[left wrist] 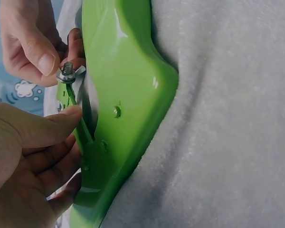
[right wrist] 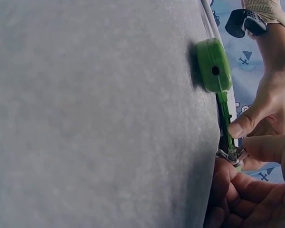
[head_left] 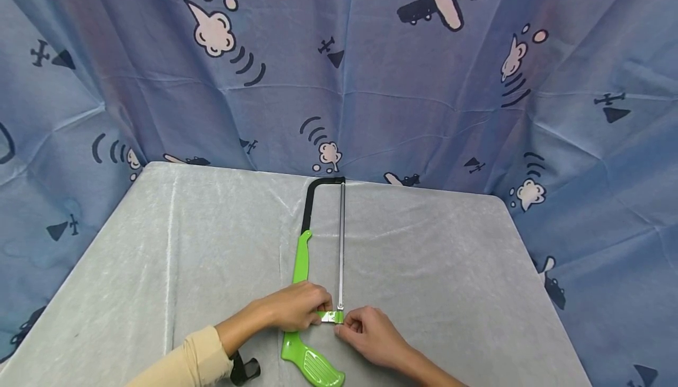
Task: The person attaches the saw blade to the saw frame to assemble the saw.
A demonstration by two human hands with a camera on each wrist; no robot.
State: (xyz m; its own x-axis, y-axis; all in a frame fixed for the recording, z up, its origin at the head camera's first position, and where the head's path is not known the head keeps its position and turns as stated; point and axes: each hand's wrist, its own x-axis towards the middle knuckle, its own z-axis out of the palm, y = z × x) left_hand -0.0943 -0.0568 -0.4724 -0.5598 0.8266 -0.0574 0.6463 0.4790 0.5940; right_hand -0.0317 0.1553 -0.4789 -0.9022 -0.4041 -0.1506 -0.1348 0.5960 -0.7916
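Note:
A hacksaw lies on the table, its green handle (head_left: 312, 363) toward me and its black frame (head_left: 308, 207) reaching the far edge. The long blade (head_left: 341, 246) runs down the frame's right side. My left hand (head_left: 299, 307) holds the saw's narrow green front arm (left wrist: 81, 126) between thumb and fingers. At that arm's end a threaded bolt with a metal wing nut (right wrist: 233, 155) sticks out. My right hand (head_left: 373, 337) pinches the wing nut between thumb and index finger. In the left wrist view, the green grip body (left wrist: 128, 95) stands beside the left fingers.
Grey plush cloth covers the table (head_left: 434, 269). A blue curtain (head_left: 371, 110) with printed planes hangs behind and around it. A black wrist camera (head_left: 245, 370) is strapped at the left sleeve (head_left: 196, 354).

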